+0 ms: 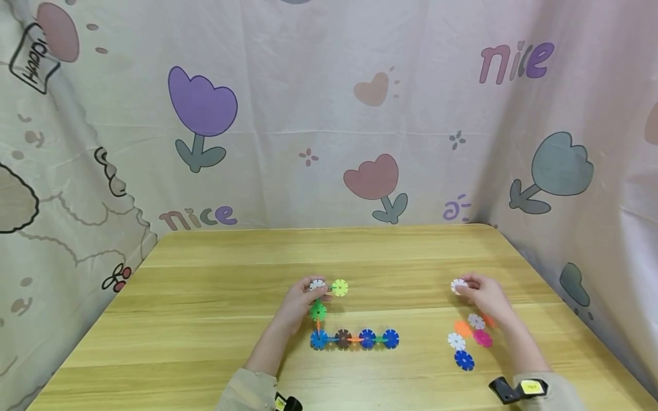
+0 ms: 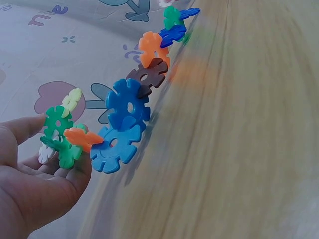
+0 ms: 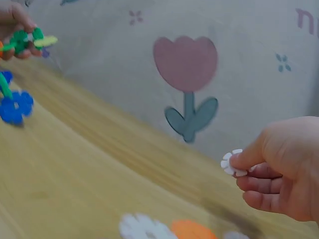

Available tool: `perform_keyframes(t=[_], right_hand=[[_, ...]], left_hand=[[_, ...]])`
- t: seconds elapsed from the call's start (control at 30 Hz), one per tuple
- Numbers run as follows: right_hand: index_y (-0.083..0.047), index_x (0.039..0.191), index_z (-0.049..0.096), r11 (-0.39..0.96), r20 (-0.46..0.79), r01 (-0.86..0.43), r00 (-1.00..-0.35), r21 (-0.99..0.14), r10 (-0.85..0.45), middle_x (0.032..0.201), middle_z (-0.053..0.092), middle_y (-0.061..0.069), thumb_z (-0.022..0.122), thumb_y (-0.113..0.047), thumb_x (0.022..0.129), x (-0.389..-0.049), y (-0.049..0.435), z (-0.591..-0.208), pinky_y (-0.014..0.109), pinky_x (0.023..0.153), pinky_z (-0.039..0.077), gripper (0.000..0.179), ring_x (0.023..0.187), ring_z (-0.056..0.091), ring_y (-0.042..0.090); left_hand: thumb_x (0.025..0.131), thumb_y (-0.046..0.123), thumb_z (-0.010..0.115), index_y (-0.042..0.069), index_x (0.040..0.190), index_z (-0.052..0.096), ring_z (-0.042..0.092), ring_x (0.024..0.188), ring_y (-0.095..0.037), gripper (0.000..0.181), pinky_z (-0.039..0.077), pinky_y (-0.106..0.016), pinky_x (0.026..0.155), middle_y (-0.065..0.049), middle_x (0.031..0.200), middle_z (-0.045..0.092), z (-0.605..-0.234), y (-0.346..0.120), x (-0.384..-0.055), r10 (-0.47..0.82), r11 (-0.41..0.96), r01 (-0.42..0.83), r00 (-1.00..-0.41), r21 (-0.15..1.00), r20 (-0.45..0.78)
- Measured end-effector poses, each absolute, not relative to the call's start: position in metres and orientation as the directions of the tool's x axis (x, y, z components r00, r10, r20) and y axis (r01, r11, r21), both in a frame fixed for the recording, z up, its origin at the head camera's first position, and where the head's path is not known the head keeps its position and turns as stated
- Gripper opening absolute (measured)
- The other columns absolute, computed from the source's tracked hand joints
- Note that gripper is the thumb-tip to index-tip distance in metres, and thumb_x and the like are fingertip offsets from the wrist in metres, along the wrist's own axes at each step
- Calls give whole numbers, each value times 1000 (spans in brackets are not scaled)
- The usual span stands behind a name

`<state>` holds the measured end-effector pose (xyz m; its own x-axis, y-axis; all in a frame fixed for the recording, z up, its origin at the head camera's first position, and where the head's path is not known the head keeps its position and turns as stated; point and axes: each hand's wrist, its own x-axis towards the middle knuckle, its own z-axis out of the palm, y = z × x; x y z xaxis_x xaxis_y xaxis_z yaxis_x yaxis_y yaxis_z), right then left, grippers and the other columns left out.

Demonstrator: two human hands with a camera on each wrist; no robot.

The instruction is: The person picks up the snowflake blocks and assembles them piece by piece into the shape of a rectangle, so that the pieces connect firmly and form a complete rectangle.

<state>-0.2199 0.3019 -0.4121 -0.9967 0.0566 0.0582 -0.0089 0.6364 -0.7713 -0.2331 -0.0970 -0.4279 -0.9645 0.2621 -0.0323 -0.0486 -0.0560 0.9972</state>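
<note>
My left hand (image 1: 298, 303) grips the upper end of an L-shaped chain of interlocking plastic snowflake discs, at a white disc (image 1: 316, 283). Joined beside it is a yellow-green disc (image 1: 340, 287). Below the fingers come a green disc (image 1: 318, 312), then a light blue corner disc (image 1: 319, 339). From that corner a row with a brown disc (image 1: 343, 339) and dark blue discs (image 1: 391, 339) runs right, with further discs edge-on between them. Thumb and fingers of my right hand (image 1: 485, 298) pinch a single white snowflake disc (image 3: 231, 163), held apart from the chain.
Below my right hand lies a loose cluster: an orange disc (image 1: 462, 328), a magenta disc (image 1: 482, 338), a white disc (image 1: 456, 341) and a dark blue disc (image 1: 464, 360), among others. The wooden table (image 1: 205, 319) ends at a printed curtain (image 1: 288, 114) behind.
</note>
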Motion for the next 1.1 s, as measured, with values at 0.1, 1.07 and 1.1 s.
perform_keyframes(t=[0.1,1.07,1.1], right_hand=[[12,112,52,555,62,-44,-998,-831,15,90,63,14,60,-11,90,-228,287,-409,26,64,52,33,77,60,19],[10,103,59,261,107,-169,-966,-950,-237,83,64,10,55,-13,94,-249,158,-404,28,58,52,24,67,60,17],[9,103,59,259,107,-171,-964,-951,-245,84,64,10,55,-13,94,-249,155,-404,30,60,53,25,68,61,18]], left_hand=[[94,15,54,-9,126,44,60,97,-34,42,46,-20,60,-14,107,59,-428,-97,-233,263,-58,-54,-964,997,-37],[94,13,54,-10,121,45,63,91,-27,37,45,-18,54,-13,103,59,-423,-94,-232,250,-69,-59,-967,996,-40],[94,13,54,-10,121,45,63,91,-27,37,45,-18,54,-12,102,60,-423,-94,-232,251,-68,-60,-967,996,-41]])
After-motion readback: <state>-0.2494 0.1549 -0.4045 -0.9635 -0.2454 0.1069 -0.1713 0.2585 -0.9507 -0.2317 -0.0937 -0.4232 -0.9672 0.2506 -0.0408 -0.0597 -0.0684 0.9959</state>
